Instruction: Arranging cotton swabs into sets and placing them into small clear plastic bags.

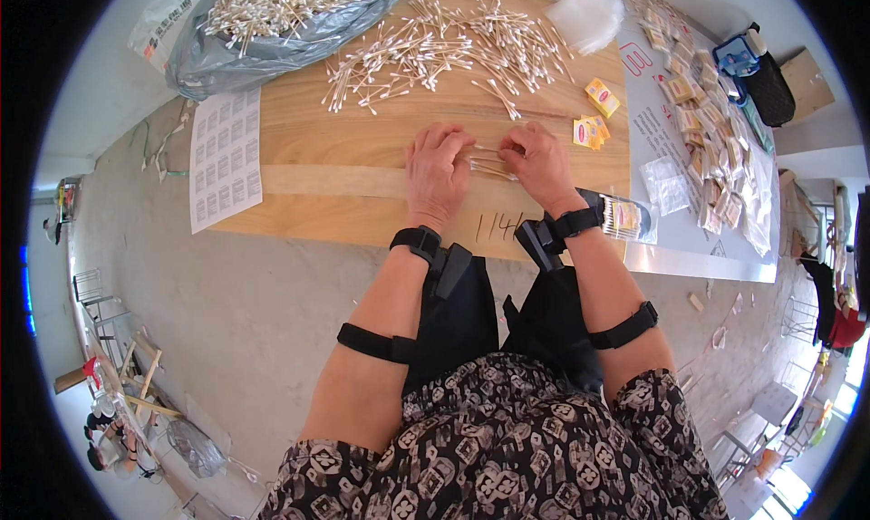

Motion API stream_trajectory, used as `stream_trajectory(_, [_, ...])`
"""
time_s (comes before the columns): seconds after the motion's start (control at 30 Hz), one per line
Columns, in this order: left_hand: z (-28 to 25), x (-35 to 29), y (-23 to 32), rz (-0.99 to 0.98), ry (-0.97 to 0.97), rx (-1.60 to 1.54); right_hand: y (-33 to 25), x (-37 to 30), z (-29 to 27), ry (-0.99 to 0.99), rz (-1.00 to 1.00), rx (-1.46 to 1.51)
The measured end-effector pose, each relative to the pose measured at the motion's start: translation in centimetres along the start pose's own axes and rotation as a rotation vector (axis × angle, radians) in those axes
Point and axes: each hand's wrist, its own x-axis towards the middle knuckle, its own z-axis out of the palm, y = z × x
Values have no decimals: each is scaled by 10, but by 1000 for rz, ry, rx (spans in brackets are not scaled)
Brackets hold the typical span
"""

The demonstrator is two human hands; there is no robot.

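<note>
Several cotton swabs (490, 165) lie crosswise between my two hands, close above the wooden table or on it. My left hand (437, 168) has its fingers closed at the swabs' left ends. At their right ends, the curled fingers of my right hand (541, 162) pinch them. My fingers hide the tips. A large loose heap of cotton swabs (444, 53) spreads over the wood beyond my hands, with a few strays (501, 99) nearer to me. Small yellow printed cards (591, 132) lie to the right of my right hand, and another yellow card (602, 97) sits farther back.
A grey plastic bag (195, 67) full of swabs stands at the far left, by a printed label sheet (227, 162). Clear bags (587, 14) lie at the back. By my right wrist is a filled swab pack (625, 219); many packs (702, 126) cover the grey board.
</note>
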Motion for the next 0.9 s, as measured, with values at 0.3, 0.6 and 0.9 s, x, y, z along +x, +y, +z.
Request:
stream_trajectory(0.3, [0, -2, 0, -11, -29, 55, -7, -22, 0, 46, 102, 84])
stream_trajectory(0.6, [0, -2, 0, -21, -42, 64, -13, -36, 4, 154, 89, 177])
stream_trajectory(0.9, [-1, -1, 1, -21, -36, 29, -13, -41, 7, 151, 98, 192])
